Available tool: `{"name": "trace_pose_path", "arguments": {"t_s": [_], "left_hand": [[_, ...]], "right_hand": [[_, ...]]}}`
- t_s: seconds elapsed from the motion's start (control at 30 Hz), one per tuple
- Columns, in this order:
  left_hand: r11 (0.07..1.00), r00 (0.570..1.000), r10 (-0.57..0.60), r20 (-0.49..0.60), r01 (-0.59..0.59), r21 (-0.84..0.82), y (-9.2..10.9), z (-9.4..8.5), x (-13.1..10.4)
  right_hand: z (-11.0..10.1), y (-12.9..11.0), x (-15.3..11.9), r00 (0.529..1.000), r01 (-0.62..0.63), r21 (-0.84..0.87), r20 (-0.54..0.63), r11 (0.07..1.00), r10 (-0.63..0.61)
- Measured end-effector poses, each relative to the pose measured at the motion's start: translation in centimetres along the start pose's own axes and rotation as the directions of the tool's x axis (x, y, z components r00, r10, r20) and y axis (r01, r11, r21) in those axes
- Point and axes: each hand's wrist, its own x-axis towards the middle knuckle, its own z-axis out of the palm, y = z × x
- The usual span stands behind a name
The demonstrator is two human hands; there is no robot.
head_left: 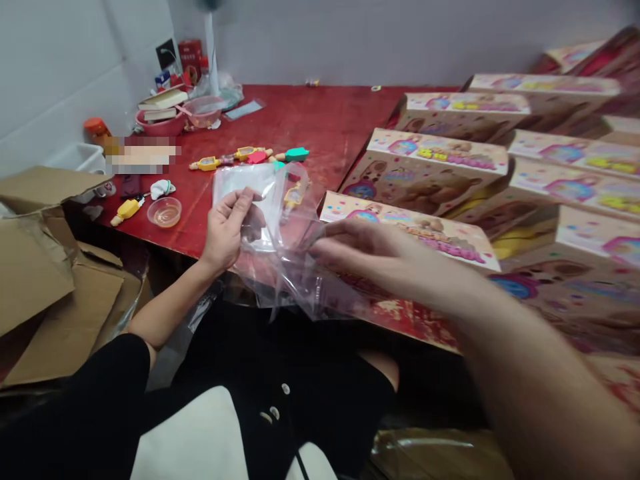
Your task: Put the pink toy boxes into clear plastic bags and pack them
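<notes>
A clear plastic bag (300, 273) is stretched between my two hands over the front edge of the red table. My left hand (227, 227) pinches one side of it between thumb and fingers. The other side is in the closed fingers of my right hand (355, 253), which is slightly blurred. Under the bag lies a stack of flat clear bags (240, 179). Just behind are yellow, pink and green toy pieces (250, 155), and one yellow piece shows through the plastic.
Rows of printed boxes (435, 157) fill the right side of the red table (320, 120). At the left are a small clear bowl (165, 212), a yellow piece (127, 211), pink baskets (160, 123) and open cardboard boxes (75, 320).
</notes>
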Motion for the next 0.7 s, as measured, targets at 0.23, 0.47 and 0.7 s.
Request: {"name": "trace_pose_path", "arguments": {"t_s": [0.23, 0.47, 0.7], "left_hand": [[0.988, 0.985, -0.151, 0.079, 0.148, 0.050, -1.6, 0.2, -1.2], [0.989, 0.927, -0.138, 0.347, 0.145, 0.006, -2.0, -1.4, -1.5], [0.880, 0.693, -0.435, 0.575, 0.462, 0.109, -4.4, -3.0, -2.8]], "right_hand": [[1.2, 0.9, -0.5, 0.890, 0.267, 0.064, -0.400, 0.962, -0.220], [0.7, 0.1, -2.1, 0.784, 0.278, -0.076, -0.558, 0.957, -0.272], [-3.6, 2.5, -1.7, 0.626, 0.180, -0.135, -0.748, 0.974, -0.220]]}}
